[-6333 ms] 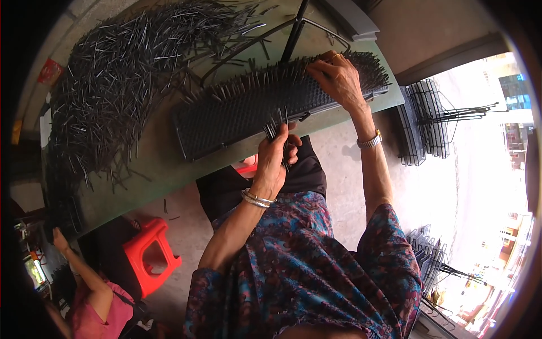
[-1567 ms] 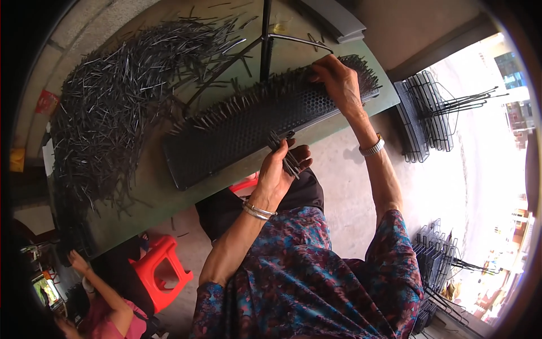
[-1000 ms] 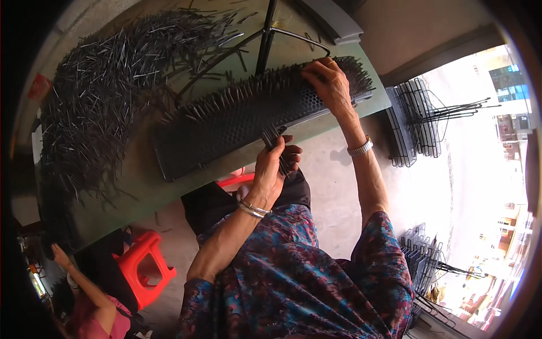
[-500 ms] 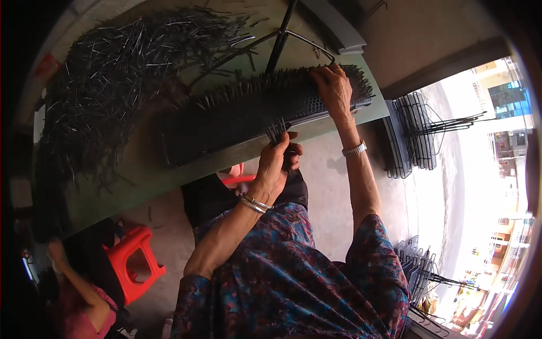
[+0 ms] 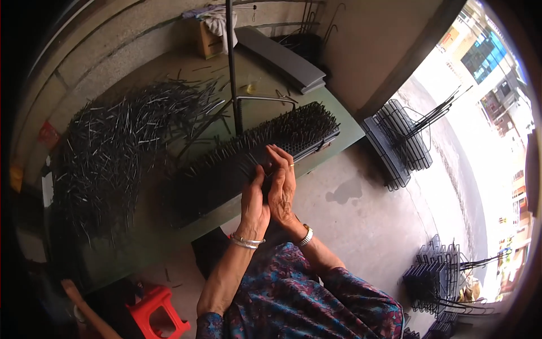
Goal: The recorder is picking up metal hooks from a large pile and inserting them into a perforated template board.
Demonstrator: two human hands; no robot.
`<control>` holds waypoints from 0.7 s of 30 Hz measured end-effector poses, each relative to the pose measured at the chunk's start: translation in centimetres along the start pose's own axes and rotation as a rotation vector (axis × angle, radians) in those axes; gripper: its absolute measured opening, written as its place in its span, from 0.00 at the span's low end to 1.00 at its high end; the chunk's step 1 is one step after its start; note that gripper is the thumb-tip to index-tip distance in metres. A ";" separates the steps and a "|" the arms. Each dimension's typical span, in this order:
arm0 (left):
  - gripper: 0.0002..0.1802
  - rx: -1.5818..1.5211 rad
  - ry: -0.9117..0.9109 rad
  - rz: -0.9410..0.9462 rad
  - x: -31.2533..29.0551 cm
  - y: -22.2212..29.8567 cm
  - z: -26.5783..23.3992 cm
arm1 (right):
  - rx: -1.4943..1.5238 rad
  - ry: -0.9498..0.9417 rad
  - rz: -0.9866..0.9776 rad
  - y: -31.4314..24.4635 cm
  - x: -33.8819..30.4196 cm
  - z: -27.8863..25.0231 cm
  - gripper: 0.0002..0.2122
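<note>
My left hand (image 5: 255,202) is closed on a small bundle of thin dark sticks (image 5: 247,164), whose ends show above its thumb. Pressed against it, my right hand (image 5: 282,186) has its fingers curled together over the same bundle; its palm is hidden. Both hands are just in front of a long black perforated board (image 5: 197,189) lying along the table's near edge. Many short dark sticks (image 5: 307,124) stand upright in the board's holes, densest at the right end. Bare holes show in front of the standing rows.
A big heap of loose dark sticks (image 5: 124,135) covers the left of the green table (image 5: 124,251). A black metal stand (image 5: 231,73) rises behind the board. Grey panels (image 5: 282,56) lie farther back. Wire racks (image 5: 403,141) stand right. A red stool (image 5: 161,311) and another person's arm (image 5: 84,311) are lower left.
My right hand has left the standing sticks at the board's right end and come down left to meet my left hand. The view has shifted, showing more of the table's back.
</note>
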State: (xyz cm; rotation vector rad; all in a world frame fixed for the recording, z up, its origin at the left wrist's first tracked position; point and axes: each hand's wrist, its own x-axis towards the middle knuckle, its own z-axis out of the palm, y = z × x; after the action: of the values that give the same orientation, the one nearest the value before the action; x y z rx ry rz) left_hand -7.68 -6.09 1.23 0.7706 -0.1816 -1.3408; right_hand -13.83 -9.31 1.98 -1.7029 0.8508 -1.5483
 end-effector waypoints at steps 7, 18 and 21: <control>0.22 0.058 0.028 -0.083 -1.0 -0.9 -1.3 | -0.282 -0.113 0.173 1.4 -0.9 -0.4 0.15; 0.15 0.210 -0.093 -0.227 -1.7 -1.2 0.0 | 0.145 -0.563 0.704 1.3 4.0 -7.6 0.14; 0.15 0.223 -0.091 -0.264 -1.8 -1.4 -0.3 | 0.181 -0.607 0.771 1.1 4.0 -8.3 0.12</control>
State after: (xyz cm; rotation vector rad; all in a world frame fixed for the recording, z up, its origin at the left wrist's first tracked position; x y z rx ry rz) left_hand -9.12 -4.35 0.66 0.9458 -0.3135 -1.6257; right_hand -21.77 -13.68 3.80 -1.3461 0.8536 -0.5307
